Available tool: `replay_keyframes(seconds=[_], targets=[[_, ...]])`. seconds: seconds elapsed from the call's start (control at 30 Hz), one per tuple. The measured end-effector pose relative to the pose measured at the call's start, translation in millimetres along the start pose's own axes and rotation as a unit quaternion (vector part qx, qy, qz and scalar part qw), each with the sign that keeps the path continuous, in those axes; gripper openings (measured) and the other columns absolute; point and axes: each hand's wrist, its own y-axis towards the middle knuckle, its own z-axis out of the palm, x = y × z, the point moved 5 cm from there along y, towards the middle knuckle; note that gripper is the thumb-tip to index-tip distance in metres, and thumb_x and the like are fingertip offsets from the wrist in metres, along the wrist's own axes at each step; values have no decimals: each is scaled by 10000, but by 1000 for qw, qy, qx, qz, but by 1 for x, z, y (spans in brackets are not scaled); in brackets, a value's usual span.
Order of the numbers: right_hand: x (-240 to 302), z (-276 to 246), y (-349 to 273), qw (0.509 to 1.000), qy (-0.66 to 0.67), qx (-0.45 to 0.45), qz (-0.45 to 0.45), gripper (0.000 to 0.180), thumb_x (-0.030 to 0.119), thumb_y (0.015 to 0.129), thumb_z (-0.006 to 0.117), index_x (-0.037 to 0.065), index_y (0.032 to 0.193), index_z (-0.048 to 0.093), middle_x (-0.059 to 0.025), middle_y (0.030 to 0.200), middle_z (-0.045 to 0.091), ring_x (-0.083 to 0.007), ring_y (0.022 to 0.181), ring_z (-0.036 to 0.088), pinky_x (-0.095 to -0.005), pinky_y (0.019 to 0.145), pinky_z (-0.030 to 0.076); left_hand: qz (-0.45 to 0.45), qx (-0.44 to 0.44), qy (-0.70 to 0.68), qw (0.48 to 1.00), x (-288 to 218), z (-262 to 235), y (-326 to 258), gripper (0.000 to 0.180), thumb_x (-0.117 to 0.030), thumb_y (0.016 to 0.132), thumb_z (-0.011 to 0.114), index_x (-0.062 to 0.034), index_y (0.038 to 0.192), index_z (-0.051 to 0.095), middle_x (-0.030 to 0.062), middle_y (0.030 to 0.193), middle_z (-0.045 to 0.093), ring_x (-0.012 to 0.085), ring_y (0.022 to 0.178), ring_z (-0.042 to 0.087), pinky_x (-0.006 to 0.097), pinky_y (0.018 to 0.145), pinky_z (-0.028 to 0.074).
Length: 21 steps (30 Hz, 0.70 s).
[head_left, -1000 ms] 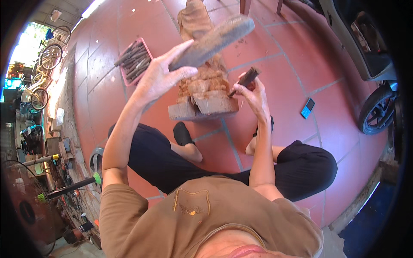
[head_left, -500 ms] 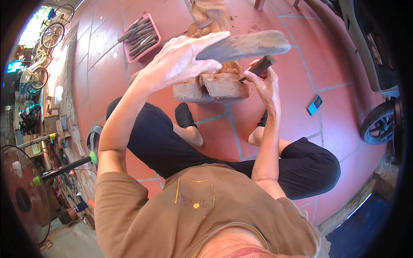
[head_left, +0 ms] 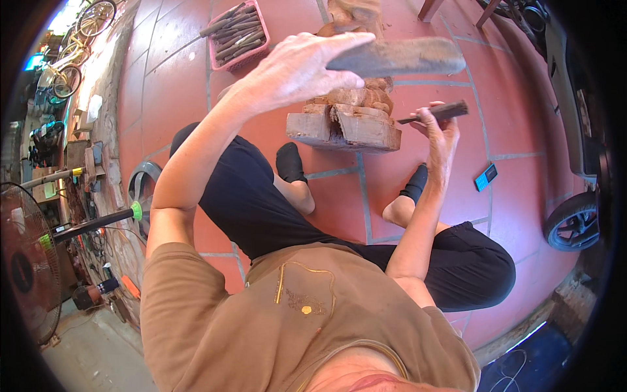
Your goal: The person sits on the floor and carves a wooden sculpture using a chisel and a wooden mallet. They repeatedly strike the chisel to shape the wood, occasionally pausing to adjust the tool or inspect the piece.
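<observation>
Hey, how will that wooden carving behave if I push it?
The carving likely feels heavy and stiff, since it looks like bulky, solid wood. Its thick, blocky base may drag rather than roll. The dark gap in that base could be a weak spot.

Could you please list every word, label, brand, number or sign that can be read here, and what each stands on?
None can be read.
Shirt: chest marks too small.
Phone: keys and screen too small.
Fan: any hub marking too blurred.
Wooden bar and chisel: no lettering visible.
</observation>
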Motion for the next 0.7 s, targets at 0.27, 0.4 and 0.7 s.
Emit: replay_keyframes(seconds=[0.27, 0.4, 0.7], targets=[[26, 14, 4, 995, 102, 14, -17, 397, 120, 998, 641, 9, 1339, 471, -149, 1113, 669, -276, 1014, 704, -411, 884, 623, -97, -102, -349, 927, 32, -36, -21, 572, -168, 946, 691, 37, 1442, 494, 89, 1090, 708, 222, 932, 686, 336, 890, 531], [49, 48, -3, 994, 90, 56, -32, 363, 120, 995, 638, 8, 1311, 498, -162, 1132, 678, -278, 1016, 710, -409, 875, 625, -217, -107, -493, 836, 44, -51, -52, 535, -206, 913, 743, 32, 1351, 551, 88, 996, 653, 179, 861, 646, 307, 795, 523], [53, 99, -19, 990, 4, 132, -47, 358, 77, 917, 736, 45, 1216, 541, -139, 1057, 700, -207, 952, 698, -365, 819, 622, -144, -181, -617, 752, 48, -40, -108, 358, -198, 933, 673, 0, 1205, 549, 89, 805, 584, 120, 559, 569, 242, 517, 465]])
